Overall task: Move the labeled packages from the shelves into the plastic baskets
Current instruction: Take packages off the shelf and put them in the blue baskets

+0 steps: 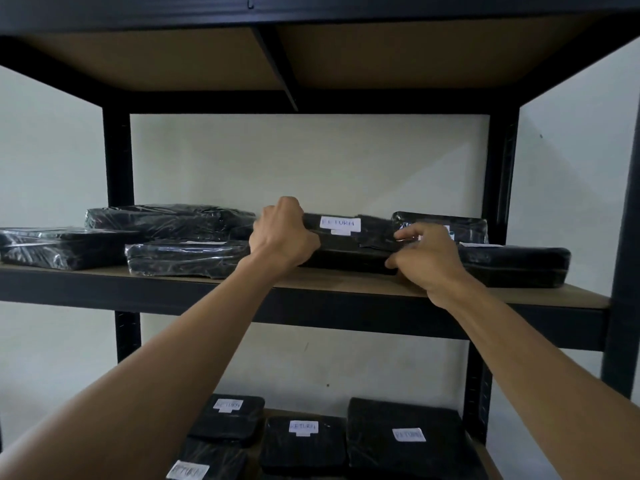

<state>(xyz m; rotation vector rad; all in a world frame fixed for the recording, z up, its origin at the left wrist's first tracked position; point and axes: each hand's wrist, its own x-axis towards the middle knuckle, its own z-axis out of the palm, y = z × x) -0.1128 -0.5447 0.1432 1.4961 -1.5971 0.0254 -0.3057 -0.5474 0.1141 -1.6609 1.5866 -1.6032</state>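
A black wrapped package with a white RETURN label sits tilted on the middle shelf, its labelled face toward me. My left hand grips its left end, fingers curled over the top. My right hand holds its right end, thumb and fingers pinching the edge. Several more black packages lie on the same shelf, such as one at the left and one at the right. No basket is in view.
On the lower shelf lie several black packages with RETURN labels, one in the middle and a larger one at the right. Black metal uprights frame the rack. Another shelf board hangs overhead. A pale wall stands behind.
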